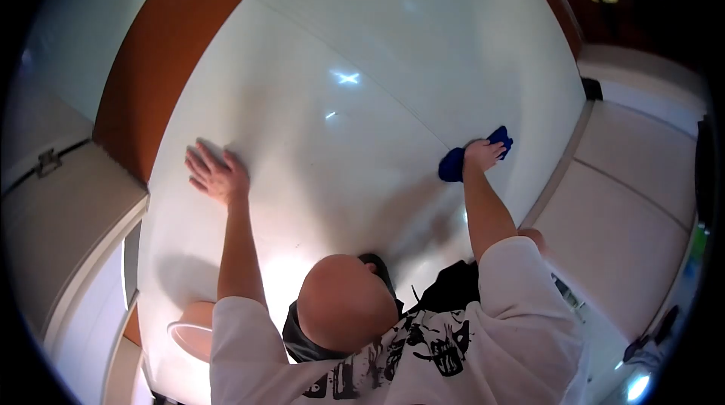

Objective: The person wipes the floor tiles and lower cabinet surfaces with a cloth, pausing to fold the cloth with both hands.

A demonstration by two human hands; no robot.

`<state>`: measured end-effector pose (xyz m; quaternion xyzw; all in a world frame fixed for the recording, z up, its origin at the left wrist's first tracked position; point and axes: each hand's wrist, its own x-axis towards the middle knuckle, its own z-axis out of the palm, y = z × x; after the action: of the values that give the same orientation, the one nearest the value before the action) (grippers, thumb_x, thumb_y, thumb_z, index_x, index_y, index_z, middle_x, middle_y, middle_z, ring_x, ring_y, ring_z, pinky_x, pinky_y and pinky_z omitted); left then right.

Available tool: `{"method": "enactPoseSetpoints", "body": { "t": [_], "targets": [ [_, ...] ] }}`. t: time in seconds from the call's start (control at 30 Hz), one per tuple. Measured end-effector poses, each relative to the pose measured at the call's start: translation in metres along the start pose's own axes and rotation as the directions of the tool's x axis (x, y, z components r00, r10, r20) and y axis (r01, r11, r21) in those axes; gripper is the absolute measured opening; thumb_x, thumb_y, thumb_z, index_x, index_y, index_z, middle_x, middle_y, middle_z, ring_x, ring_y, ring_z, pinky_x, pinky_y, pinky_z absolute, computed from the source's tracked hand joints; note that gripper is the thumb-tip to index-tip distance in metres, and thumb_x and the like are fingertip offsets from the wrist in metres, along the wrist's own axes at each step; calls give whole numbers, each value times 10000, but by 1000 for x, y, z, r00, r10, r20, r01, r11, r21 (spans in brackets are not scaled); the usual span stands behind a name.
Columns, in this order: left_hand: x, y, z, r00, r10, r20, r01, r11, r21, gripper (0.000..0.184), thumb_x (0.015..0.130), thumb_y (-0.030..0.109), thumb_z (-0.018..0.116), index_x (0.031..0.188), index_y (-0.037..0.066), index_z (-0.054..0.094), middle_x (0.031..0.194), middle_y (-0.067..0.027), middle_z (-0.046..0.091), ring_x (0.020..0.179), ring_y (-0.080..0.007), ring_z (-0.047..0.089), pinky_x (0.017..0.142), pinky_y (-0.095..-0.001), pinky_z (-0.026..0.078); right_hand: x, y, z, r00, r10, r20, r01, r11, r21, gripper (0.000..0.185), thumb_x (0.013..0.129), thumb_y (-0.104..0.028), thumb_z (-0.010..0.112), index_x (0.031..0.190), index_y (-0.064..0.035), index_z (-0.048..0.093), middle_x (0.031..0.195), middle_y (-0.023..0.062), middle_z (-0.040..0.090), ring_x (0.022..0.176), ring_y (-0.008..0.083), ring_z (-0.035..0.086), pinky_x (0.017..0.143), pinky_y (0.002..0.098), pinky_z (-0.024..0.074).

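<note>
My left hand (217,173) lies flat with its fingers spread on the glossy white surface (340,156), holding nothing. Over at the right, my right hand (484,154) presses a dark blue cloth (452,165) against the same surface. Part of the cloth shows on each side of the hand, and its middle is hidden under the palm and fingers. Both arms reach forward from white sleeves.
A pinkish round container (194,332) is at the lower left. A reddish-brown border (162,50) runs along the surface's left side. Pale padded panels (615,208) stand at the right. Near the bottom are a round skin-toned shape and black items.
</note>
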<state>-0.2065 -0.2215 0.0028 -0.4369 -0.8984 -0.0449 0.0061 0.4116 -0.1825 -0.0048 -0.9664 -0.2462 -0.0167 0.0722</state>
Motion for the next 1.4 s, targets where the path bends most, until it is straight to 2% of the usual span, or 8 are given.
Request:
{"method": "enactPoseSetpoints", "body": {
  "t": [0.23, 0.53, 0.63, 0.83, 0.93, 1.07, 1.23, 1.4],
  "targets": [
    [6, -23, 27, 994, 74, -77, -69, 995, 75, 675, 1070, 516, 390, 1677, 242, 282, 1742, -83, 252, 1606, -298, 207, 1259, -600, 175, -1, 19, -2, 991, 27, -132, -26, 1000, 3, 624, 1016, -259, 448, 1535, 87, 426, 1611, 314, 395, 1533, 427, 331, 1263, 529, 256],
    [29, -40, 36, 997, -11, 70, 3, 994, 112, 779, 1051, 727, 255, 1702, 321, 120, 1777, -6, 108, 1628, -236, 116, 1272, -579, 139, 46, 139, -48, 744, -652, 144, 637, 758, 139, 655, 1042, -237, 432, 1614, 44, 281, 1706, 240, 240, 1571, 429, 239, 1288, 503, 220],
    [60, -62, 39, 964, -106, 242, 91, 993, 75, 856, 1012, 797, 248, 1702, 305, 126, 1781, -13, 77, 1630, -329, 71, 1287, -562, 96, 78, 205, -57, 761, -615, 205, 609, 787, 97, 658, 1060, -253, 411, 1625, 41, 247, 1716, 238, 211, 1579, 427, 218, 1295, 493, 200],
    [-17, 8, -1, 950, 289, -114, -286, 957, 46, 761, 1081, 662, 302, 1694, 224, 197, 1756, -175, 95, 1603, -392, 142, 1273, -579, 159, 114, 337, -61, 872, -440, 214, 443, 896, 38, 689, 1077, -269, 427, 1633, 59, 186, 1713, 292, 152, 1560, 507, 199, 1291, 514, 203],
    [-55, 118, -37, 778, 621, -95, -609, 709, -355, 657, 1119, 456, 418, 1682, 168, 239, 1736, -201, 162, 1583, -410, 202, 1277, -546, 174, 125, 353, -72, 815, -466, 344, 459, 882, 108, 738, 1080, -322, 449, 1636, 66, 157, 1713, 307, 123, 1566, 512, 174, 1297, 500, 192],
    [-127, 286, -110, 178, 983, 53, -858, 181, -481, 640, 1057, 216, 546, 1646, 103, 322, 1672, -222, 329, 1542, -428, 302, 1255, -524, 249, 143, 351, -133, 584, -416, 697, 521, 851, 71, 1183, 914, -695, 627, 1641, 78, 104, 1721, 320, 14, 1584, 504, 118, 1291, 501, 218],
    [-274, 450, -188, -423, 866, 267, -824, -245, -512, 669, 1009, 349, 633, 1609, 157, 407, 1616, -207, 417, 1487, -395, 393, 1228, -500, 315, 97, 402, -154, 501, -508, 700, 681, 731, 43, 1423, 721, -696, 835, 1616, 128, 97, 1678, 398, 34, 1560, 547, 130, 1281, 504, 242],
    [-399, 515, -199, -698, 652, 296, -666, -439, -603, 676, 1016, 445, 606, 1598, 156, 422, 1607, -203, 440, 1469, -392, 425, 1223, -504, 331, 28, 443, -128, 532, -593, 605, 682, 723, 109, 925, 757, -401, 867, 1483, 17, 474, 1606, 274, 361, 1451, 473, 378, 1200, 474, 382]
  ]
}}
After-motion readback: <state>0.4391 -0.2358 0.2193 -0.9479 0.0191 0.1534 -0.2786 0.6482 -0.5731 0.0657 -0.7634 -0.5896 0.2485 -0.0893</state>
